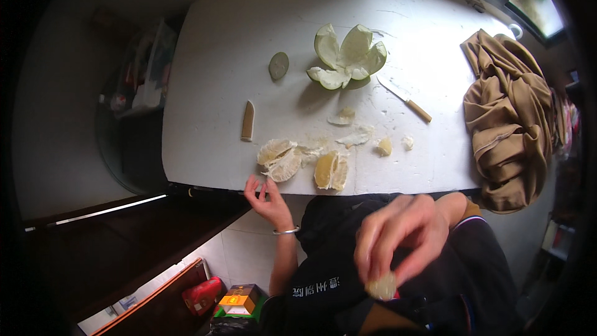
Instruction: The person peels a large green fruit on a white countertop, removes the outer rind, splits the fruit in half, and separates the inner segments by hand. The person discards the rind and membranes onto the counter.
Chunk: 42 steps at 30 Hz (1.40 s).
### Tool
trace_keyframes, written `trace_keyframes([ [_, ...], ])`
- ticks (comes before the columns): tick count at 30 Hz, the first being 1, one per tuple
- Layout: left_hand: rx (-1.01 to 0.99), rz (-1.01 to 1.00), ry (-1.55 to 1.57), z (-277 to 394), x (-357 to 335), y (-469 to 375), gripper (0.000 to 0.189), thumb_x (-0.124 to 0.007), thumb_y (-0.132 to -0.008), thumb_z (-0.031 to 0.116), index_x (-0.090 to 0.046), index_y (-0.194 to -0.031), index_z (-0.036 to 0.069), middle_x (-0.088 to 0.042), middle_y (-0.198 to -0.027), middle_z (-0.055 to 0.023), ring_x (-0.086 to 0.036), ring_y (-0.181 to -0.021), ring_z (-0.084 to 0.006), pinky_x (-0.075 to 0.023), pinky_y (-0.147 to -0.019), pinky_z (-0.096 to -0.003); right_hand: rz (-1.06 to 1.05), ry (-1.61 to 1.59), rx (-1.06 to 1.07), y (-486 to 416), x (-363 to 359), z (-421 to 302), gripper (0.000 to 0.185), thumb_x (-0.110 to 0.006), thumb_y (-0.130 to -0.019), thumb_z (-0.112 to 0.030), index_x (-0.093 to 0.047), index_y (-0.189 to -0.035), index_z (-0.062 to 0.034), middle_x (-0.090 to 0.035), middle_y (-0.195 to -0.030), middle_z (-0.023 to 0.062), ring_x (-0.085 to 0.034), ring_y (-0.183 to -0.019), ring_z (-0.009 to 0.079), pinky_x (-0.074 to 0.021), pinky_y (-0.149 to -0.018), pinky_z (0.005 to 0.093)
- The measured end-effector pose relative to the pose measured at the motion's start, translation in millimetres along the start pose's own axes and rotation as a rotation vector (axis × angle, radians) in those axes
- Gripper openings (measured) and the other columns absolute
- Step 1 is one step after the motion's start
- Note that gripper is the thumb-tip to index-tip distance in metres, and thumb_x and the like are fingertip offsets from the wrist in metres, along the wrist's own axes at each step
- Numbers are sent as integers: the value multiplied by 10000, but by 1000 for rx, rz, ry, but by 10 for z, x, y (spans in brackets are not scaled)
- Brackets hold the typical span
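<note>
Close to the camera, my right hand (405, 238) pinches a pale piece of pomelo flesh (381, 286) between thumb and fingers. At the table's near edge, my left hand (269, 203) has its fingers apart and holds nothing; a bangle circles that wrist. Just beyond its fingertips lies a large chunk of peeled pomelo (280, 161), split partly open. To the right of that chunk sits a smaller group of pomelo segments (331, 170). Farther right are a small bit of flesh (385, 146) and a white scrap (407, 143). Torn membrane (357, 135) lies behind the segments.
An opened green pomelo rind (347, 56) stands at the table's far middle, with a cut rind cap (279, 66) to its left. A wooden-handled knife (405, 99) lies bare on the white table (210, 56); its sheath (248, 120) is at left. Brown cloth (508, 121) covers the right end.
</note>
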<state>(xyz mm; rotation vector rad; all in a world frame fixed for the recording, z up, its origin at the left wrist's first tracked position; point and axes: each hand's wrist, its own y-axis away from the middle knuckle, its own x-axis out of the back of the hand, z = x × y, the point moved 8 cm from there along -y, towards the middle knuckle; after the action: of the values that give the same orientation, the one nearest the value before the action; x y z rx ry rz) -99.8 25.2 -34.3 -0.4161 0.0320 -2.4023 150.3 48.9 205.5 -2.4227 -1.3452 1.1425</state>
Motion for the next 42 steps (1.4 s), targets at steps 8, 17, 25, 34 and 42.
trace_keyframes([
  [8,518,-85,338,-718,-289,41,558,-702,-885,166,-365,-1325,102,-477,-1303,-98,-535,-1115,-212,-562,-754,-374,-21,36,254,-332,-306,-222,96,-711,-849,-31,-688,-883,56,-645,-918,207,-660,-828,288,-548,-716,346],
  [17,361,-81,216,-887,-489,-183,633,-778,-817,174,-414,-1280,-57,-521,-1252,-153,-539,-1085,-216,-455,-935,-327,56,45,287,-240,-253,-288,188,-689,-860,-9,-668,-1027,75,-623,-1030,245,-648,-852,297,-557,-707,342],
  [25,272,-189,35,-618,-610,-268,616,-784,-778,191,-477,-1262,-34,-568,-1214,-165,-560,-1088,-247,-441,-955,-351,156,61,387,-229,-302,-470,164,-746,-789,51,-700,-929,125,-639,-890,233,-670,-729,276,-583,-645,303],
  [34,255,-146,-7,-557,-633,-283,611,-750,-827,220,-446,-1277,-61,-552,-1232,-180,-552,-1099,-262,-430,-969,-353,-14,53,526,-268,-439,-622,204,-567,-950,-37,-702,-907,110,-674,-895,298,-702,-780,382,-604,-627,362],
  [42,473,-173,387,-656,-693,-232,442,-710,-863,174,-522,-1211,-23,-592,-1170,-126,-578,-1027,-179,-476,-899,-328,313,807,252,133,170,-203,201,-611,-906,-115,-667,-1052,11,-685,-1001,153,-674,-814,281,-544,-689,314],
])
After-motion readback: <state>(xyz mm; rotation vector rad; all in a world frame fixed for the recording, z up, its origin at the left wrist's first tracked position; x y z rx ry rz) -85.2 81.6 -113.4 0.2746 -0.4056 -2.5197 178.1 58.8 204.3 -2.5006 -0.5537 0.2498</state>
